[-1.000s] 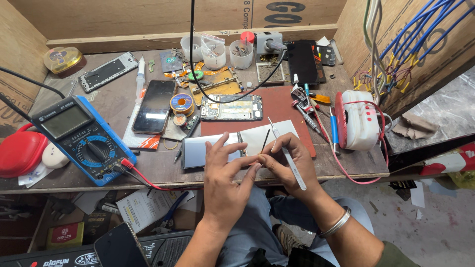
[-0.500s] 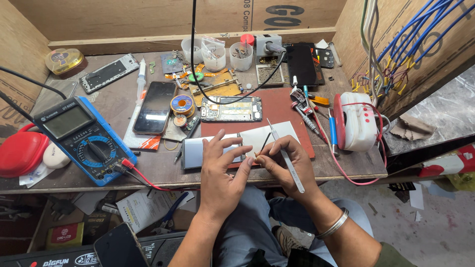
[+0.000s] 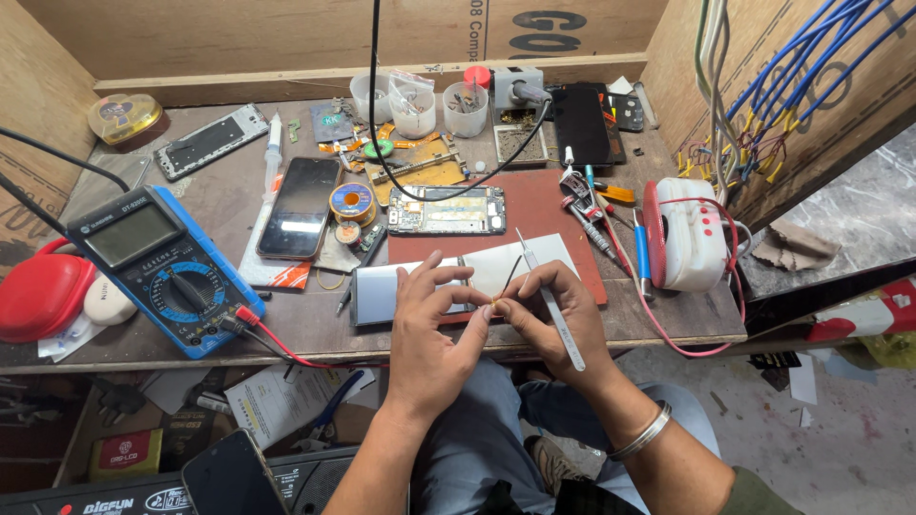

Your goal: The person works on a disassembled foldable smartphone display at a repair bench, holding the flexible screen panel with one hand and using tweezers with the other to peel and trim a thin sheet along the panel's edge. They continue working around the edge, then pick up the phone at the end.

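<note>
Left hand (image 3: 434, 329) and right hand (image 3: 553, 315) pinched together on a thin dark wire (image 3: 510, 277) at the near bench edge, tweezers (image 3: 553, 305) tucked in the right (fingers closed tight on both). Just beyond: grey panel (image 3: 382, 296), red mat (image 3: 544, 205), open phone (image 3: 447, 210), meter (image 3: 157, 267) to the left. Likely to snap or slip free if tugged, then vanish among the clutter

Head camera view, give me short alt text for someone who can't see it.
Two bare hands meet at the front edge of a cluttered repair bench: the left hand and right hand pinch a thin dark wire between them, and the right also holds metal tweezers. Behind lie an opened phone on a red mat and, at left, a blue multimeter.
</note>
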`<state>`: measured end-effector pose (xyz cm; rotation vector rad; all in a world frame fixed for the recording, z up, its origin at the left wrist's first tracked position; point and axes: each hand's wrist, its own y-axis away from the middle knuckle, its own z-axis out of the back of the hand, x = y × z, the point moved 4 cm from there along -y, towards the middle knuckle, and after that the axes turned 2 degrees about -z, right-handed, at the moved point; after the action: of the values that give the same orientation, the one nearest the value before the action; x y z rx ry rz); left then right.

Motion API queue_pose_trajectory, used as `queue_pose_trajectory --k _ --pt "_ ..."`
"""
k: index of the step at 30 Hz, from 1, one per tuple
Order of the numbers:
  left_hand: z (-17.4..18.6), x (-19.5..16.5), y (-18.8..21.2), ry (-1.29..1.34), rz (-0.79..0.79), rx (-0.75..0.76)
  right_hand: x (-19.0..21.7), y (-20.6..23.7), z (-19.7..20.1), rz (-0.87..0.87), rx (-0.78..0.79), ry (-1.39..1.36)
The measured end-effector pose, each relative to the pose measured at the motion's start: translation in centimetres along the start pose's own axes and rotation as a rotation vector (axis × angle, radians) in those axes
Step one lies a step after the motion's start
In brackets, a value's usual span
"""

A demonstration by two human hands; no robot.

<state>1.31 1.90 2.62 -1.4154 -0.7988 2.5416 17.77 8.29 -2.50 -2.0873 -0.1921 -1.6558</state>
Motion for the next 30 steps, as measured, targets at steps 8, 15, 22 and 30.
queue_pose_trajectory --k 8,15,22,30 --pt "-0.35 -0.27 0.30 0.059 -0.003 0.038 0.01 0.21 0.34 0.034 -0.012 0.095" --pt "-0.33 -0.14 0.14 0.061 -0.015 0.010 -0.14 0.20 0.36 0.038 -0.007 0.078" --pt "-0.54 0.11 0.33 0.056 -0.009 0.005 -0.31 0.25 0.49 0.022 -0.015 0.091" --pt "-0.22 0.22 0.38 0.056 -0.017 0.016 -0.10 0.15 0.19 0.036 0.009 0.037"
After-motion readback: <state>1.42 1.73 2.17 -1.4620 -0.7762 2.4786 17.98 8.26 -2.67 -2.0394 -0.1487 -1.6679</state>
